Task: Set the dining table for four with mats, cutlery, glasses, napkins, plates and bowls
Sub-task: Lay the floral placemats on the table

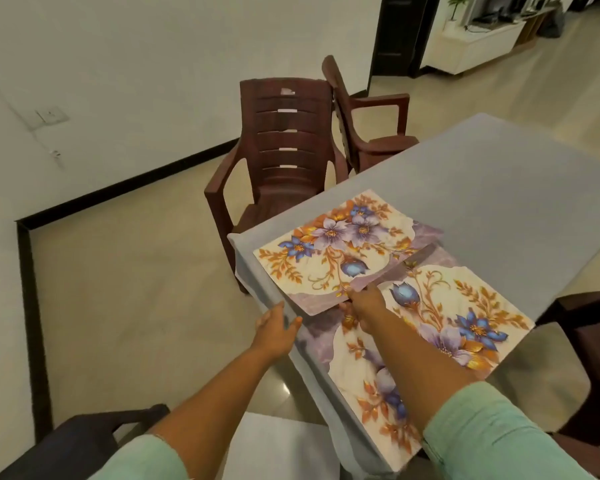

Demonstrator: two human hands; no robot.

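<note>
Two floral mats lie on the grey table (pixel 499 188) near its left corner. The farther mat (pixel 333 247) overlaps the nearer mat (pixel 440 327), and its near edge is lifted a little. My right hand (pixel 362 303) pinches that near edge, thumb on top and fingers under it. My left hand (pixel 276 329) sits at the table's left edge beside the mat's corner, with its fingers straight and holding nothing. No cutlery, glasses, napkins, plates or bowls are in view.
Two brown plastic armchairs (pixel 284 147) stand at the table's far left side. Another dark chair (pixel 589 341) is at the right, and a dark seat (pixel 84 434) lies low on the left. Tiled floor (pixel 136 289) stretches left towards the wall.
</note>
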